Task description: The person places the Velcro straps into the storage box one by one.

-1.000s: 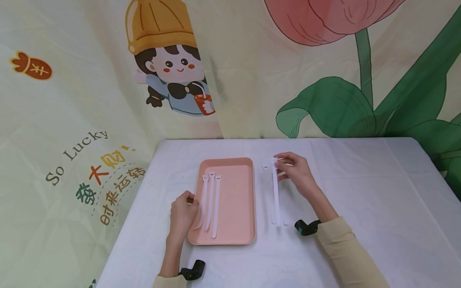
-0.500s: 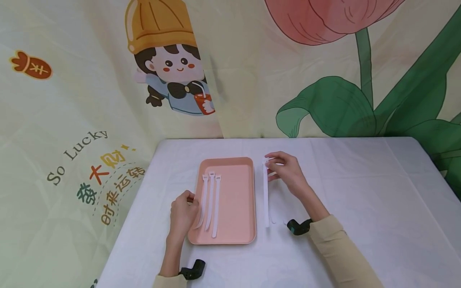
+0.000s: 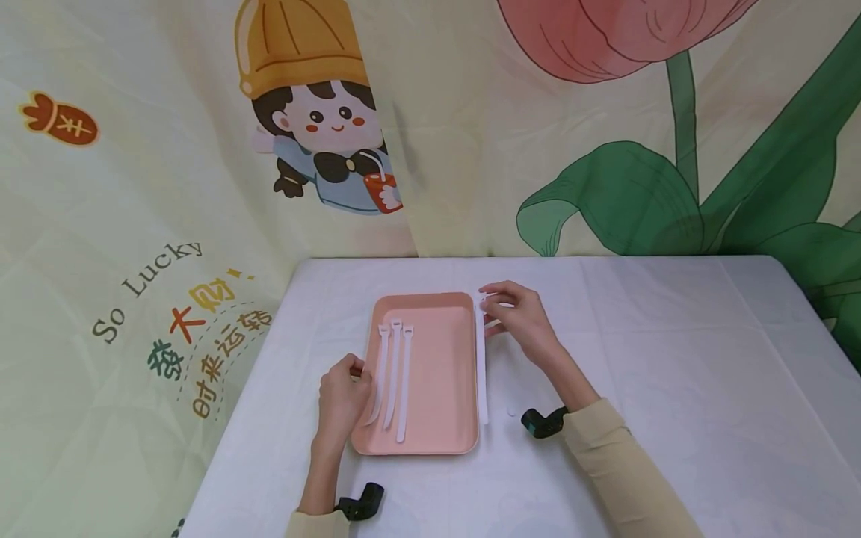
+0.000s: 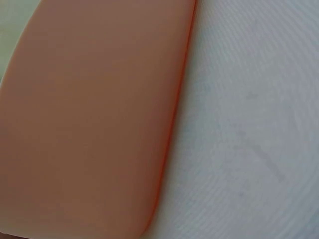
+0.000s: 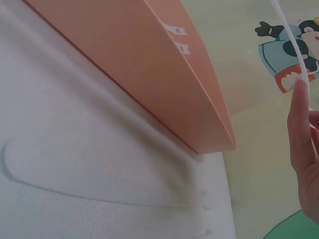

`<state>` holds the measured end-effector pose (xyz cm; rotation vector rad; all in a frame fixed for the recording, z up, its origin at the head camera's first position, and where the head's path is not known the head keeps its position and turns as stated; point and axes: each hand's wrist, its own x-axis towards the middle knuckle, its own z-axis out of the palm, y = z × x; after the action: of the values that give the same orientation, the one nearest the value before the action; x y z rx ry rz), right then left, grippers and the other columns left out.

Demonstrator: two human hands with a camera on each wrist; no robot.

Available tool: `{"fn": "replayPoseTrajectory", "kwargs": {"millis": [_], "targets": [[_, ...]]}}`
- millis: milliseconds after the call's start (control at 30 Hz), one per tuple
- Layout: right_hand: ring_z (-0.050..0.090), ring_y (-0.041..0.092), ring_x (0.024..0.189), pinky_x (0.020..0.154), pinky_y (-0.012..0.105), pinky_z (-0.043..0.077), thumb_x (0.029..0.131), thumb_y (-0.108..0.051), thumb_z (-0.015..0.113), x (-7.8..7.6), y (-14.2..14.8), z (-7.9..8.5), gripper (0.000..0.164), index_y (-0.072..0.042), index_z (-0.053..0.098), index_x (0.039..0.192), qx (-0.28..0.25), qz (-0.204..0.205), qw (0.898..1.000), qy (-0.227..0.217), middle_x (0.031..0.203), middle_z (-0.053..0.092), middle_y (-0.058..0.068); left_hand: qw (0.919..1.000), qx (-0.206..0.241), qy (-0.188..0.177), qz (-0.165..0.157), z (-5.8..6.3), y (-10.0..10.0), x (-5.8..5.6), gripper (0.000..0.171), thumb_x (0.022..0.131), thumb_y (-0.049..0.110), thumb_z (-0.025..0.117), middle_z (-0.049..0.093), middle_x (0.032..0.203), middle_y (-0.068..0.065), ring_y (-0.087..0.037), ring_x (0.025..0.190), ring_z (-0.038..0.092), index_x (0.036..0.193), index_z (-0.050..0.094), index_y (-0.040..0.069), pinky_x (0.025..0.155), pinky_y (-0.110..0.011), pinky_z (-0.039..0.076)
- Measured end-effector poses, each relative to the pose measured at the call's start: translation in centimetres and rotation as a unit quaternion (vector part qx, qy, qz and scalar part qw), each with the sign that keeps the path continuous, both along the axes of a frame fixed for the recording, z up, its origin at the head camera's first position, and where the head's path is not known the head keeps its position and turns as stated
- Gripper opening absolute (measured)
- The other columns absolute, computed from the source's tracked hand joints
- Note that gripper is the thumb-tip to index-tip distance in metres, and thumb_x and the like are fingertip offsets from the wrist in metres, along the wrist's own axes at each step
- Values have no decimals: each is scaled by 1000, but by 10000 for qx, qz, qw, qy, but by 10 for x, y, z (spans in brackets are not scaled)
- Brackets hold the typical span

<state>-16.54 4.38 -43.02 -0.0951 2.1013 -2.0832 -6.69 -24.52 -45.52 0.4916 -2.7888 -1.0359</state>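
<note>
My right hand (image 3: 518,317) pinches the head end of a white cable tie strap (image 3: 480,373), which hangs lengthwise just beside the right rim of the pink tray (image 3: 440,373). In the right wrist view the same strap (image 5: 292,35) rises from the fingertips. At the tray's left rim, my left hand (image 3: 343,396) grips the edge with curled fingers. Several similar white straps (image 3: 405,388) lie side by side in the tray's left part, heads toward the far end. The left wrist view shows only the tray's outer side (image 4: 94,114), not the hand.
Another white strap (image 5: 99,199) lies on the white cloth right of the tray, mostly hidden under my right hand and wrist in the head view. White cloth (image 3: 686,359) stretches to the right. A printed curtain (image 3: 457,149) hangs behind the table's far edge.
My right hand has moved left with the strap, from above the loose straps to the tray's right rim. My left hand and the tray stay put.
</note>
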Motion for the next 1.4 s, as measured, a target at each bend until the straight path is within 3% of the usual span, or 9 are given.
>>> {"fn": "replayPoseTrajectory", "kwargs": {"millis": [633, 867, 1133, 1400], "targets": [[69, 24, 77, 68, 38, 62, 96, -8, 68, -2, -30, -1, 29, -2, 66, 124, -378, 63, 9992, -99, 104, 70, 18, 10000, -38, 8, 77, 0, -1, -1, 8, 94, 3, 62, 73, 92, -20, -23, 69, 65, 97, 68, -2, 58, -29, 49], [68, 21, 74, 65, 37, 62, 96, -7, 68, -3, -43, -4, 26, -2, 67, 121, -429, 11, 9988, -224, 100, 70, 14, 10000, 32, 36, -37, 0, -2, 0, 8, 94, 1, 61, 72, 91, -21, -24, 68, 65, 96, 67, -4, 57, -30, 49], [69, 36, 83, 72, 47, 62, 95, -6, 68, -2, -56, -3, 25, -1, 67, 119, -617, -93, 9977, -272, 97, 71, 12, 9999, 75, 55, -39, 0, -1, 0, 8, 94, 2, 61, 73, 91, -20, -23, 68, 66, 96, 68, -3, 57, -29, 50], [68, 23, 72, 71, 44, 62, 94, -5, 68, -2, -67, -6, 26, -1, 67, 119, -834, -107, 9956, -412, 95, 72, 11, 9998, 97, 134, -114, 0, -2, 1, 9, 93, 0, 61, 72, 90, -22, -21, 66, 66, 96, 68, -5, 54, -27, 47]]}}
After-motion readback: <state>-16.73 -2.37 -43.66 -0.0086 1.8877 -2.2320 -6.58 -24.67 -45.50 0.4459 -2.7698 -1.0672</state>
